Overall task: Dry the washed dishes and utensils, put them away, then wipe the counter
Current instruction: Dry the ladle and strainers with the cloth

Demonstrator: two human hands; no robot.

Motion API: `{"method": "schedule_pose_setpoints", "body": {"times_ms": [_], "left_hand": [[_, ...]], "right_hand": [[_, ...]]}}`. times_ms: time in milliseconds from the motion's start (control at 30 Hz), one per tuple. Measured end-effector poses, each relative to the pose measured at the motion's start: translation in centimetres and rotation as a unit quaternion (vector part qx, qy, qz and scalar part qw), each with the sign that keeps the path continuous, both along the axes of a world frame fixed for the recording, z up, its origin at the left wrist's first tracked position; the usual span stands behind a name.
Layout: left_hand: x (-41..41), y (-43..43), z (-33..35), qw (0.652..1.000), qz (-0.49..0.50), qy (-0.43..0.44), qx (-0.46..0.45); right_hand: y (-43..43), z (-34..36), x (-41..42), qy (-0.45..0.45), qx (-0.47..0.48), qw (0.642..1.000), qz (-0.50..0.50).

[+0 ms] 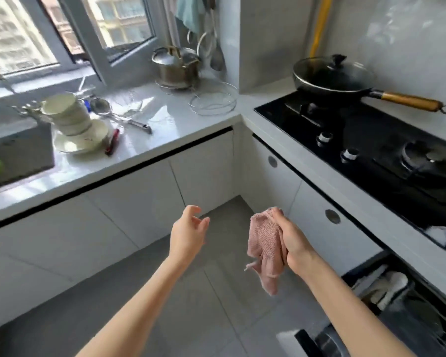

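The right hand (290,239) clenches a pink cloth (267,249) above the grey floor, in front of the cabinets; the cloth hangs with its long axis roughly vertical, loose end pointing down. The left hand (188,234) is empty, fingers loosely spread, beside the cloth but apart from it. On the counter (165,124) by the sink stand stacked bowls (67,114) on a plate, with a strainer (106,109) lying near them.

Bright daylight from the window (23,34); glare on counter (144,140), edges warped
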State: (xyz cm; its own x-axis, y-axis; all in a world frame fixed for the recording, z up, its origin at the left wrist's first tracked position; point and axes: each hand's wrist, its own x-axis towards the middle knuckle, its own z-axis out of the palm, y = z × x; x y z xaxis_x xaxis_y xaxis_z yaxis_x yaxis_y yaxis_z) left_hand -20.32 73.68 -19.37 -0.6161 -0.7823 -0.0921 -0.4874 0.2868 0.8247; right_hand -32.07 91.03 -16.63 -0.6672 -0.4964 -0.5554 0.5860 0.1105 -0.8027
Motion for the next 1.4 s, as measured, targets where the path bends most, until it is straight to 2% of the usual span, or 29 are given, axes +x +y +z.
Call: {"method": "schedule_pose_setpoints", "body": {"times_ms": [233, 433, 600, 867, 1033, 1200, 1300, 1400], "left_hand": [[9.6, -15.0, 3.3, 0.984, 0.173, -0.01, -0.044], [10.1, -23.5, 3.7, 0.973, 0.224, -0.025, -0.06], [4.9, -31.1, 3.3, 0.969, 0.216, -0.047, -0.107], [-10.0, -44.0, 0.8, 0.973, 0.134, -0.122, -0.146], [-16.9, -50.1, -0.9, 0.972, 0.194, -0.126, -0.053], [-22.5, -55.3, -3.2, 0.951, 0.25, -0.164, 0.083], [-24.6, -56.9, -4.3, 0.927, 0.305, -0.129, 0.174], [-25.7, -57.5, -4.9, 0.916, 0.325, -0.108, 0.207]], "right_hand": [[-16.4, 4.9, 2.5, 0.02, -0.064, 0.992, 0.11], [-27.5, 6.0, 1.0, 0.009, -0.085, 0.976, 0.199], [-37.1, 5.4, -3.6, 0.011, -0.08, 0.973, 0.216], [-50.9, 4.5, -14.2, -0.01, -0.055, 0.971, 0.234], [-56.1, 3.3, -18.9, -0.023, -0.001, 0.969, 0.245], [-59.2, 2.0, -21.4, -0.025, 0.039, 0.974, 0.224], [-60.2, 1.4, -22.4, -0.024, 0.044, 0.976, 0.21], [-61.0, 1.2, -23.0, -0.029, 0.026, 0.98, 0.194]]}}
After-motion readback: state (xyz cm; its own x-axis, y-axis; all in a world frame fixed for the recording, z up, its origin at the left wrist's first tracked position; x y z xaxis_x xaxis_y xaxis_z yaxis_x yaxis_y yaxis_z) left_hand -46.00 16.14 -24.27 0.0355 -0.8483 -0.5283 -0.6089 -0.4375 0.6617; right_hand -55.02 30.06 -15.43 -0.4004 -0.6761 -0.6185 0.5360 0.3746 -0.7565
